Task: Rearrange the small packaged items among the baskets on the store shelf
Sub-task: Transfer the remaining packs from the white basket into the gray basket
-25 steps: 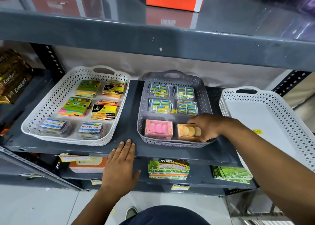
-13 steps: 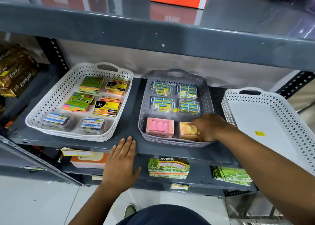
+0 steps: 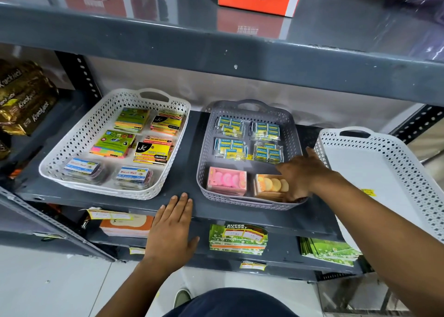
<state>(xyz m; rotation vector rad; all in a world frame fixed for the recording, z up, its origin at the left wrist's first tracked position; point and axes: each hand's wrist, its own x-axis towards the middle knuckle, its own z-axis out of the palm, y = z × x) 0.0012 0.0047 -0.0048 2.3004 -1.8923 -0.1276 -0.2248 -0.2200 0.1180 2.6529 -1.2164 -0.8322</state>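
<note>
Three baskets are set side by side on the grey shelf (image 3: pixel 185 172). The left white basket (image 3: pixel 72 148) holds stacks of sticky-note pads (image 3: pixel 153 149) at the back and two clear packs with blue labels (image 3: pixel 132 176) at the front. The grey basket (image 3: pixel 204 153) in the middle holds four bundles of small blue-and-yellow packets (image 3: pixel 230 148) in its rear half, a pink box (image 3: pixel 227 181) at front left and an orange box (image 3: pixel 270 184) at front right. The right white basket (image 3: pixel 389 162) is seen with a bare floor apart from a small yellow sticker (image 3: pixel 367 192).

The right hand (image 3: pixel 304 172) is placed inside the grey basket at its front right corner, against the right end of the orange box. The fingers (image 3: pixel 292 194) are curled down around that end; whether the box is actually gripped cannot be told. The thumb is extended upward, free of any item.

The left hand (image 3: pixel 171 230) is laid flat, palm down, on the front edge of the shelf, between the left white basket and the grey basket. Its fingers are extended and close together, with nothing held.
</note>
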